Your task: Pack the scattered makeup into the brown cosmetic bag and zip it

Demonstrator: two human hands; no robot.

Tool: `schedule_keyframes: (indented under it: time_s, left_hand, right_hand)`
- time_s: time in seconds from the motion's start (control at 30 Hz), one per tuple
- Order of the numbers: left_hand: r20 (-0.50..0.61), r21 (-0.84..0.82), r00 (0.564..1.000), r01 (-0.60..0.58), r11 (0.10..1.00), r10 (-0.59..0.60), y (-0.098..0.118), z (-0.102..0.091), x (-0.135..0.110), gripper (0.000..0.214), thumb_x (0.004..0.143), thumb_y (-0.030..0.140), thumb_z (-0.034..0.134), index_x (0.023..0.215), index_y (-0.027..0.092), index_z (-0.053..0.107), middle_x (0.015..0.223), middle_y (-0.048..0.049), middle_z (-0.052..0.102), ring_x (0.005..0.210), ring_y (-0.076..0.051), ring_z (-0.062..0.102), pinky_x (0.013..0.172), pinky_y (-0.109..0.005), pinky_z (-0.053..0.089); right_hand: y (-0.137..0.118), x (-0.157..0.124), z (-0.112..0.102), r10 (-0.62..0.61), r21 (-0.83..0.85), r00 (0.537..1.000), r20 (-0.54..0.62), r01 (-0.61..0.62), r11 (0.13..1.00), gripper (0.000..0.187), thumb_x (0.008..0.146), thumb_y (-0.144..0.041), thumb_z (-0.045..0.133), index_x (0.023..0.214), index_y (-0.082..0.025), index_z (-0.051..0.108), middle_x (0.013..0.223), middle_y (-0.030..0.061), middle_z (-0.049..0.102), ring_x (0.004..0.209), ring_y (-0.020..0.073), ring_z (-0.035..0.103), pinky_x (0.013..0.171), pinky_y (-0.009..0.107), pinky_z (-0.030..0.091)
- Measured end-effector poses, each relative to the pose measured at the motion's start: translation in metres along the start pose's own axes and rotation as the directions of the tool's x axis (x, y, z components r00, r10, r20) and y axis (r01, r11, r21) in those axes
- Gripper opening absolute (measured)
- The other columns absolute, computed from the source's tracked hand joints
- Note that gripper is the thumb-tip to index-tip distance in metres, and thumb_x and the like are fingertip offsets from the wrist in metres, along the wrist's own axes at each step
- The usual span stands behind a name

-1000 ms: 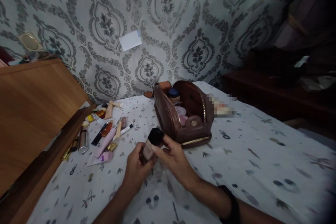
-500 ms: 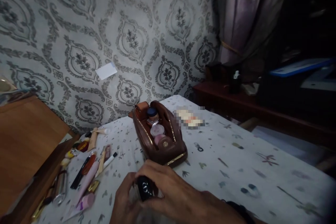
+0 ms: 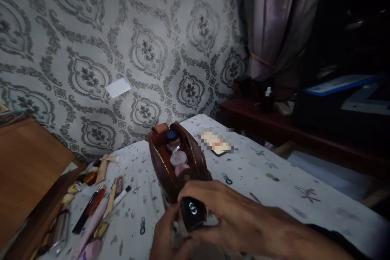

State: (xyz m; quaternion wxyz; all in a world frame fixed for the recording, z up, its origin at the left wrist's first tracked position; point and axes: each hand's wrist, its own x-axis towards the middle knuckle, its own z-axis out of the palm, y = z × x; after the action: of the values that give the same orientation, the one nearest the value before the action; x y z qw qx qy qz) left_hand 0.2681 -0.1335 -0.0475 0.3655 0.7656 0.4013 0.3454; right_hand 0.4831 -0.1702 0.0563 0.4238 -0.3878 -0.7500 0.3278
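Observation:
Between my hands is a small bottle with a glossy black cap (image 3: 193,212) that carries a pale round logo. My right hand (image 3: 234,215) curls its thumb and fingers around the cap from the right. On the other side, my left hand (image 3: 166,231) is closed around the lower part, which is mostly hidden. Just beyond my fingers, a brown leather toiletry bag (image 3: 161,170) lies unzipped, its near end partly covered by my right hand. Inside it are a jar with a dark blue lid (image 3: 172,135), a round clear-lidded container (image 3: 178,158) and a pink item (image 3: 182,170).
Makeup tubes, brushes and bottles lie scattered at left, among them a pink tube (image 3: 93,223) and a black-capped white tube (image 3: 122,197). A phone (image 3: 215,142) rests right of the bag. A wooden panel (image 3: 30,170) borders the left; a dark red desk (image 3: 252,115) stands behind right.
Both hands and the black-capped bottle have moved right and closer to the bag, now overlapping its near end. The view has shifted slightly. The bag's contents look the same.

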Motion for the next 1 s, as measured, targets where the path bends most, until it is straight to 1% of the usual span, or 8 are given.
schedule_keyframes:
  time_s: [0.07,0.13,0.23,0.33,0.47,0.63,0.83,1.0]
  left_hand:
    - [0.014,-0.02,1.0,-0.002,1.0,0.002,-0.012,0.0,-0.001,0.061,0.071,0.051,0.074,0.122,0.02,0.062,0.11,-0.0083,0.072,0.099,-0.028,0.065,0.089,-0.035,0.052]
    - [0.063,-0.02,0.998,0.008,1.0,-0.007,-0.026,-0.001,-0.004,0.063,0.071,0.05,0.074,0.125,0.021,0.061,0.11,-0.0086,0.073,0.096,-0.027,0.066,0.086,-0.034,0.052]
    - [0.093,0.016,0.995,0.046,0.999,-0.047,-0.042,0.0,-0.009,0.049,0.073,0.042,0.074,0.118,0.023,0.067,0.103,-0.0068,0.075,0.09,-0.024,0.067,0.086,-0.032,0.052]
    - [0.073,0.052,0.994,0.074,0.996,-0.078,-0.046,0.003,-0.013,0.034,0.076,0.034,0.072,0.108,0.025,0.071,0.1,-0.0051,0.075,0.091,-0.023,0.066,0.088,-0.03,0.051]
    - [0.102,0.078,0.993,0.056,0.995,-0.064,-0.045,0.005,-0.013,0.026,0.077,0.027,0.07,0.103,0.026,0.07,0.099,-0.0043,0.074,0.092,-0.022,0.065,0.09,-0.029,0.05]
    - [0.185,0.047,0.981,-0.072,0.996,0.062,-0.05,0.001,-0.009,0.024,0.082,0.029,0.067,0.106,0.026,0.069,0.093,-0.0036,0.073,0.086,-0.019,0.066,0.084,-0.026,0.051]
    - [0.217,0.045,0.963,-0.176,0.983,0.163,-0.058,0.002,-0.007,0.023,0.084,0.032,0.066,0.105,0.023,0.069,0.091,-0.0062,0.072,0.084,-0.02,0.066,0.081,-0.027,0.052]
    - [0.229,0.061,0.953,-0.218,0.974,0.199,-0.057,0.002,-0.007,0.02,0.085,0.03,0.064,0.103,0.023,0.068,0.091,-0.0067,0.07,0.082,-0.02,0.065,0.079,-0.027,0.052]
  right_hand:
    - [-0.004,0.005,-0.01,0.034,-0.04,0.998,0.048,-0.032,0.999,0.018,0.077,-0.022,0.077,0.091,-0.03,0.069,0.088,-0.0019,0.069,0.082,0.019,0.064,0.07,0.026,0.052]
    - [-0.009,0.013,-0.022,0.037,-0.014,0.999,0.014,-0.037,0.999,0.018,0.077,-0.027,0.077,0.093,-0.03,0.07,0.083,-0.0009,0.068,0.073,0.0188,0.063,0.064,0.027,0.051]
    - [-0.013,0.032,-0.041,0.001,0.0,0.998,-0.06,-0.001,1.0,0.02,0.077,-0.03,0.076,0.097,-0.028,0.07,0.083,-0.0004,0.069,0.07,0.0184,0.062,0.059,0.027,0.049]
    - [-0.012,0.063,-0.06,-0.078,-0.09,0.993,-0.089,0.07,0.993,0.023,0.075,-0.032,0.076,0.096,-0.024,0.069,0.081,-0.0017,0.066,0.069,0.0174,0.06,0.057,0.025,0.046]
    - [0.0,0.118,-0.074,-0.104,-0.318,0.993,0.061,0.118,0.941,0.018,0.073,-0.023,0.074,0.088,-0.02,0.066,0.068,-0.0064,0.06,0.061,0.012,0.053,0.055,0.021,0.038]
    - [0.022,0.165,-0.068,-0.015,-0.474,0.981,0.196,0.108,0.874,0.033,0.061,-0.005,0.076,0.091,-0.017,0.07,0.061,-0.011,0.059,0.058,0.0098,0.052,0.057,0.02,0.033]
    - [0.041,0.173,-0.052,-0.08,-0.423,0.971,0.225,0.172,0.89,0.036,0.065,0.004,0.057,0.096,-0.009,0.072,0.064,-0.018,0.056,0.062,0.0019,0.045,0.064,0.02,0.029]
    - [0.046,0.184,-0.05,-0.002,-0.386,0.96,0.28,0.115,0.915,0.037,0.05,0.013,0.067,0.079,-0.01,0.072,0.058,-0.0159,0.054,0.06,0.0043,0.044,0.06,0.02,0.027]
